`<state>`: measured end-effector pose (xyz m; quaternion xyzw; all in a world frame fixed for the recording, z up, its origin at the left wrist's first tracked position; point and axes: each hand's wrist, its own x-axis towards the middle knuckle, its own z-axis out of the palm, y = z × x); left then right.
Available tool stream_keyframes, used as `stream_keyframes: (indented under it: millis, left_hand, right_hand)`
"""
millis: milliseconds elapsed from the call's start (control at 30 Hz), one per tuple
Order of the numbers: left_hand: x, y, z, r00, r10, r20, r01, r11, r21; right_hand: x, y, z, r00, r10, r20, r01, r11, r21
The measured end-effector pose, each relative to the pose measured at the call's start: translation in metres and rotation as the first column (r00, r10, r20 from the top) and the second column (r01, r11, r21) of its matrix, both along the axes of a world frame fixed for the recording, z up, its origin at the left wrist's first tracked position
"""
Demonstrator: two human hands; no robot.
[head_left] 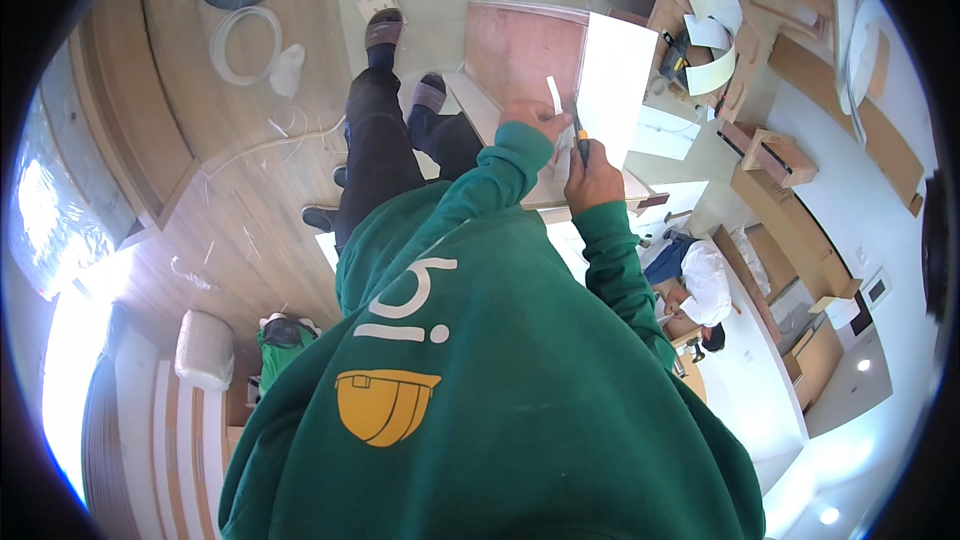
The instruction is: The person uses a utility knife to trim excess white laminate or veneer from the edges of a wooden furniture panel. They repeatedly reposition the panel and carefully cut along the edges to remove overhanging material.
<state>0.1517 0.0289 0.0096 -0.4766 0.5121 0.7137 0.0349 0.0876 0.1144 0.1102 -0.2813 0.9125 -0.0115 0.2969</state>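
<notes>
My right hand is wrapped round a slim tool with a black and orange handle. Its dark, narrow tip points away from me along the edge of a white panel; whether it is a knife or a file, I cannot tell. Close by on the left, my left hand is closed, with a thin white strip sticking up from its fingers. Both hands are over a box-like wooden piece, with a reddish-brown face and a bright white panel along its right side.
Far right, a wooden bench holds a power tool and curled white sheets. Another person works at the right among boards. A coil of white tubing and scraps lie on the wooden floor at left.
</notes>
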Motion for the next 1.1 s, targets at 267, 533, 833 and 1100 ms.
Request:
stream_keyframes:
  millis: [267, 533, 833, 1100]
  left_hand:
    - [-0.003, 0.006, -0.002, 0.999, 0.035, 0.039, -0.030, 0.992, -0.125]
    - [0.002, 0.007, -0.005, 0.998, 0.032, 0.050, -0.035, 0.998, 0.045]
    - [-0.001, -0.009, 0.001, 0.993, -0.109, 0.042, 0.112, 0.991, -0.067]
    - [-0.006, -0.011, 0.008, 0.988, -0.088, 0.123, 0.100, 0.991, -0.093]
  right_hand:
    - [-0.023, -0.024, 0.040, 0.999, 0.047, -0.014, -0.049, 0.991, -0.127]
    - [-0.018, -0.010, 0.022, 0.990, 0.060, 0.128, -0.076, 0.989, 0.124]
    - [-0.010, -0.014, 0.015, 0.993, 0.009, 0.115, -0.046, 0.946, 0.322]
    - [-0.006, -0.016, 0.007, 0.994, -0.056, 0.098, 0.014, 0.923, 0.384]
